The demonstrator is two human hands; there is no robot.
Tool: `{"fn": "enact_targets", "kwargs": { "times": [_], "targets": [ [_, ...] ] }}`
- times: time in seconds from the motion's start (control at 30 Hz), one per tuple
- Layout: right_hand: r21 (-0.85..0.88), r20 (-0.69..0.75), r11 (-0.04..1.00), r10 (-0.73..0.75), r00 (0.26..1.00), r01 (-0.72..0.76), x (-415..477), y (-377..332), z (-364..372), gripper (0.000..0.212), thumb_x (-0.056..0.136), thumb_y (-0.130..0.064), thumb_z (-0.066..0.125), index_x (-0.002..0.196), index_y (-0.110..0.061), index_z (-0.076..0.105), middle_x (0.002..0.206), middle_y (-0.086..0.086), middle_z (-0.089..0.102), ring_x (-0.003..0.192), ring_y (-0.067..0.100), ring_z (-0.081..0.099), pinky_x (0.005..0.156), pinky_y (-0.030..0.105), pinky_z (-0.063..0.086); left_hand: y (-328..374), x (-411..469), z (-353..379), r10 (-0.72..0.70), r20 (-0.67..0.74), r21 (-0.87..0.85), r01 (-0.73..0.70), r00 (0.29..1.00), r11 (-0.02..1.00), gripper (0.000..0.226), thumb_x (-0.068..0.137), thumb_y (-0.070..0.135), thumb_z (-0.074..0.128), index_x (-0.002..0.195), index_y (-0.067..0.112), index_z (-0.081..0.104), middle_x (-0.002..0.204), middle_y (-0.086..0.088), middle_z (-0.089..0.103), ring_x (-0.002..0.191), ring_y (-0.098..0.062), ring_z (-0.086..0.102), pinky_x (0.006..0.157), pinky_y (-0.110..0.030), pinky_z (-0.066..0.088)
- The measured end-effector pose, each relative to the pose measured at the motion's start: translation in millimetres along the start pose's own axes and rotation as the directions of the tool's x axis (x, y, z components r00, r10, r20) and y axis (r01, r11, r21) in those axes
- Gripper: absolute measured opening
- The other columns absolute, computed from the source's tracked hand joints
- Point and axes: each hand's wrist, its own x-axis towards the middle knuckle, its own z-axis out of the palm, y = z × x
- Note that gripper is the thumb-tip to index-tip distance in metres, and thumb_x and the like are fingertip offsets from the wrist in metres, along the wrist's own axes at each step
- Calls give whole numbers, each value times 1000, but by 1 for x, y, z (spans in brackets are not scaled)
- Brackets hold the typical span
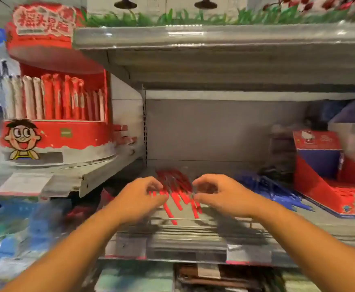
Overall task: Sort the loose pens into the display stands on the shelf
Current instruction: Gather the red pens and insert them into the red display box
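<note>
Red pens [175, 184] in left hand [138, 193], right hand [221, 194]

The shelf [214, 131] is grey painted metal, matt and smooth, with a dull back panel and a perforated metal strip [145, 127] up the back corner. Along its front edge a clear plastic rail [182, 247] shows a glossy shine. The red pens [173, 182] look like smooth plastic with a slight sheen, and so do the blue pens [265, 186], though blur hides any finer finish. The round stand [67, 133] has a glossy red printed skin; card or plastic, I cannot tell. The box stand [317, 157] looks like printed cardboard, semi-gloss. The grass [172, 17] above looks like plastic.
</note>
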Motion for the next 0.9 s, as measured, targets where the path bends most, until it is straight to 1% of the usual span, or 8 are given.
{"fn": "enact_targets", "kwargs": {
  "times": [0.13,0.3,0.43,0.5,0.57,0.73,0.83,0.9],
  "targets": [
    [-312,272,950,95,958,-6,37,19,5,54,79,-55,72,127,-36,56,123,-15,57,102,4,58,91,28,49,-23,49,6,-234,270,249,167,934,954,75,73,63,75,132,25,48,134,7,51,117,-16,53,94,-28,42],
    [-406,461,903,68,885,142,65,39,11,77,71,-66,73,136,-32,50,124,-18,51,108,6,50,94,26,43,-37,90,20,-310,398,363,162,864,918,101,60,73,77,141,25,39,142,5,48,128,-22,49,104,-35,41],
    [-442,482,872,33,876,210,78,45,10,66,75,-68,68,130,-35,54,113,-20,47,103,7,47,88,25,42,-39,110,23,-198,464,251,86,863,964,41,75,48,81,106,25,66,108,6,70,105,-21,64,90,-33,51],
    [-455,506,856,21,862,246,84,48,9,57,79,-66,65,125,-35,56,114,-16,50,103,10,50,90,29,45,-41,119,20,-228,437,312,91,870,946,38,80,46,77,104,18,68,104,-2,71,98,-23,66,93,-41,52],
    [-454,531,849,13,848,271,90,51,9,53,81,-68,62,123,-36,56,112,-13,51,102,12,51,91,34,47,-46,128,21,-275,424,362,117,863,925,34,87,43,71,103,13,71,100,-3,73,88,-18,67,90,-37,54],
    [-481,546,799,-49,836,361,107,58,14,53,86,-68,55,127,-34,51,113,-11,52,100,11,50,89,33,48,-48,139,26,-353,296,568,133,888,812,48,94,53,56,113,10,66,110,-8,66,99,-24,63,87,-35,51],
    [-453,573,810,-55,817,372,115,60,20,58,87,-69,52,136,-40,40,121,-11,49,106,12,50,93,32,47,-52,144,31,-383,291,582,155,877,798,48,97,55,48,110,14,69,106,-8,68,92,-21,62,85,-32,49],
    [-422,586,823,-71,807,379,119,59,24,59,88,-68,51,139,-42,37,123,-10,47,108,12,49,94,34,47,-52,147,34,-387,303,518,191,871,834,46,100,53,43,113,16,68,103,-5,70,85,-17,65,75,-22,50]
  ]
}}
